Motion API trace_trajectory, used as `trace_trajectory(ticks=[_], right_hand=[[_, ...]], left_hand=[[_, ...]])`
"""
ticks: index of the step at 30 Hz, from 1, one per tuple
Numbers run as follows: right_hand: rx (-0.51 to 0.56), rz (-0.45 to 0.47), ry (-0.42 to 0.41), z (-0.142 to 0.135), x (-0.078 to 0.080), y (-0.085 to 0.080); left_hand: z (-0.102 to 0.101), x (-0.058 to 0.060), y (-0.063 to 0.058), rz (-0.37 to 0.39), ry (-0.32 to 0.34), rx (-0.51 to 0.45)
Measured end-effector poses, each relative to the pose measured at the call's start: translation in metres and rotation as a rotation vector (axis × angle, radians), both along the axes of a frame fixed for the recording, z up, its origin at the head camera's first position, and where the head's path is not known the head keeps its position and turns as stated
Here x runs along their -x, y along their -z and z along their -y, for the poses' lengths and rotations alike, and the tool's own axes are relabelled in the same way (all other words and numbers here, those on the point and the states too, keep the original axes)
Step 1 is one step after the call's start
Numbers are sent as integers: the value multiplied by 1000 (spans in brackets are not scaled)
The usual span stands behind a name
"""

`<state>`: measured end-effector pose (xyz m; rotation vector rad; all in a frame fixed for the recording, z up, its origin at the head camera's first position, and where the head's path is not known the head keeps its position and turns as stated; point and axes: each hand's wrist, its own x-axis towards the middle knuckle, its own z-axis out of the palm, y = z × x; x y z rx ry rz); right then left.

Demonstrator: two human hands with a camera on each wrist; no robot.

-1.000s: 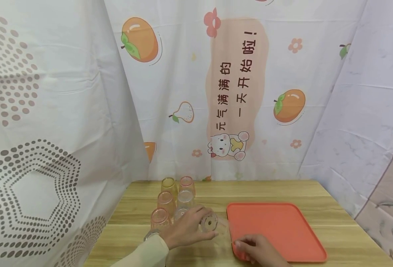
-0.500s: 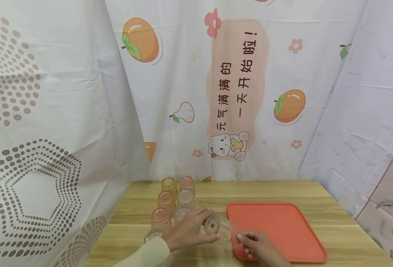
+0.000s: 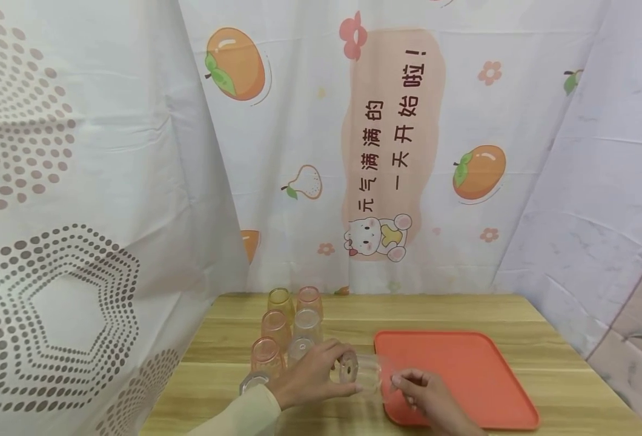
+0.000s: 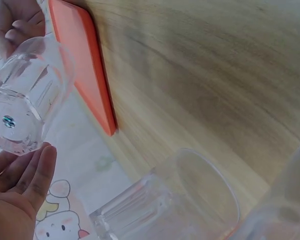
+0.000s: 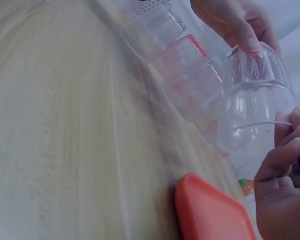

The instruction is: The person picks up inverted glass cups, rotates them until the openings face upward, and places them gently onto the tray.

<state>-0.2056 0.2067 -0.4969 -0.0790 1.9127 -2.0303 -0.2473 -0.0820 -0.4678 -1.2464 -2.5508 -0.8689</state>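
Note:
My left hand (image 3: 312,375) grips a clear glass (image 3: 367,372) near its base, thumb on one side and fingers on the other. The glass is tipped on its side, with its mouth toward the right. At the rim, the curled fingers of my right hand (image 3: 424,393) pinch the edge, as the right wrist view shows. Left of the hands stand several upside-down glasses in two columns. Among them are a yellow glass (image 3: 280,303), a pink glass (image 3: 276,327) and a clear glass (image 3: 307,324). My left forearm partly covers the nearest glass (image 3: 254,381).
A red-orange tray (image 3: 457,375) lies on the wooden table (image 3: 348,315) to the right, partly beneath my right hand. Patterned curtains (image 3: 299,121) hang behind the table and along both sides.
My right hand has risen from the tray's left edge to the rim of the glass. The left hand and glass have shifted slightly to the right, with the glass tipped further sideways.

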Motion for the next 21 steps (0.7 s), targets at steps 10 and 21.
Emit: trace_trajectory(ticks=[10,21], right_hand=[[-119,-117,80,-2,4,-18],[-278,-233,117,-16,8,-23]], left_hand=[[-9,0,2,126,-73,22],[-10,2,17,209,-112,94]])
